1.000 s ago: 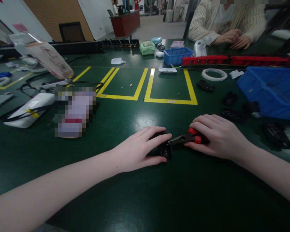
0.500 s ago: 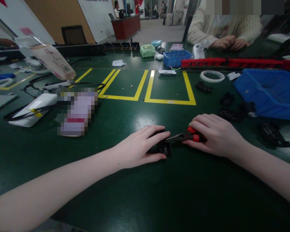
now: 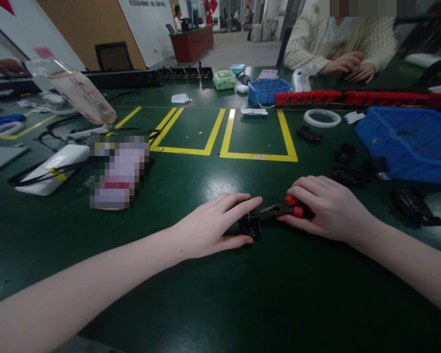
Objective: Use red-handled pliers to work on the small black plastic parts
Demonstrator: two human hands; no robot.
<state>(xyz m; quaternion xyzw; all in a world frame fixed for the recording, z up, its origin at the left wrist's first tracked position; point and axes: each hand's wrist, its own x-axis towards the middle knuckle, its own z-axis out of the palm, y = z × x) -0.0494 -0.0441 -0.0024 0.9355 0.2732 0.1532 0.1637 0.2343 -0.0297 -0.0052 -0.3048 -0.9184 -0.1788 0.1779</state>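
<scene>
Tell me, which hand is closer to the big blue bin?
Right. The right hand, gripping red-handled pliers, sits just in front-left of the big blue bin; the left hand rests farther left, on a small black part.

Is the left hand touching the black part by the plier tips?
Touching. The head view shows the left hand cupped over the black part, fingers on top, thumb against its side; the right hand holds the pliers.

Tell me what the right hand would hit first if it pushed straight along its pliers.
The small black part under the left hand; the pliers seem to touch it.
</scene>
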